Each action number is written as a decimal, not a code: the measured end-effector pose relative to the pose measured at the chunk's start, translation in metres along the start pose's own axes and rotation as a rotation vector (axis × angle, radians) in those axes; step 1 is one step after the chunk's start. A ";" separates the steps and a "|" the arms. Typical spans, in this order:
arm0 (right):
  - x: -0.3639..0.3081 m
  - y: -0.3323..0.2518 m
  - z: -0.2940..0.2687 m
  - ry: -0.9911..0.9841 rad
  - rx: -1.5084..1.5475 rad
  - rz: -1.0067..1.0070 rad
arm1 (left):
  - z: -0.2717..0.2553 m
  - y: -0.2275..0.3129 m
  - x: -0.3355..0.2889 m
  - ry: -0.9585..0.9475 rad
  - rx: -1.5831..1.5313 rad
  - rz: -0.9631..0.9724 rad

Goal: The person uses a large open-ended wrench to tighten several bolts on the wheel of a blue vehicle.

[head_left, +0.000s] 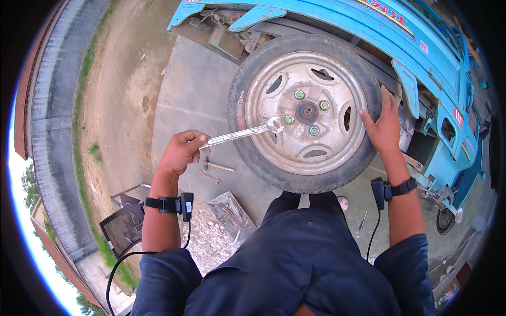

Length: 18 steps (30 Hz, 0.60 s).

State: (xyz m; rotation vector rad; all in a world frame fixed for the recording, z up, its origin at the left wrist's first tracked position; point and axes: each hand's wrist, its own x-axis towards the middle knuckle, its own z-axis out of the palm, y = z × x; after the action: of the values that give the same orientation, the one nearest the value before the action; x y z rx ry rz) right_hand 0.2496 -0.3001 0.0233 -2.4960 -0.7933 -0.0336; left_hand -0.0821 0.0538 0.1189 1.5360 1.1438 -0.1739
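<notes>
A wheel (311, 152) with a black tyre and a dusty silver rim stands upright in front of me at the side of a blue truck. Several green-marked nuts (324, 106) surround its hub (307, 112). My left hand (182, 151) is closed around one end of a silver wrench (237, 135). The wrench's open jaw lies over the rim, just left of the leftmost nut (289, 119); I cannot tell whether they touch. On the tyre's right edge rests my right hand (381, 124), thumb and fingers stretched out, gripping no tool.
The blue truck body (337, 21) spans the top and right. Left of the wheel, a hammer (219, 166) and another wrench (210, 177) lie on the concrete. A tray of tools (232, 213) sits nearer me. A dark chair (124, 224) stands by my left forearm. Cables run from both wrist straps.
</notes>
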 end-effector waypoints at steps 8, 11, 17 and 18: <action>-0.083 0.005 0.046 0.138 0.320 0.362 | 0.064 -0.072 -0.059 0.232 -0.193 0.217; -0.075 0.011 0.045 0.138 0.384 0.350 | 0.085 -0.071 -0.065 0.364 0.114 0.489; -0.066 0.026 0.046 0.177 0.271 0.289 | 0.117 -0.078 -0.069 0.471 0.573 0.930; -0.066 0.025 0.049 0.171 0.277 0.284 | 0.119 -0.089 -0.068 0.453 0.518 0.886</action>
State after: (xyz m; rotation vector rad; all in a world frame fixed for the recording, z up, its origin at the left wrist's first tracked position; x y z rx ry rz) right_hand 0.2021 -0.3290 -0.0422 -2.2812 -0.3432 -0.0341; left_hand -0.1266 -0.0938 0.0630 2.4939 0.6606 0.5407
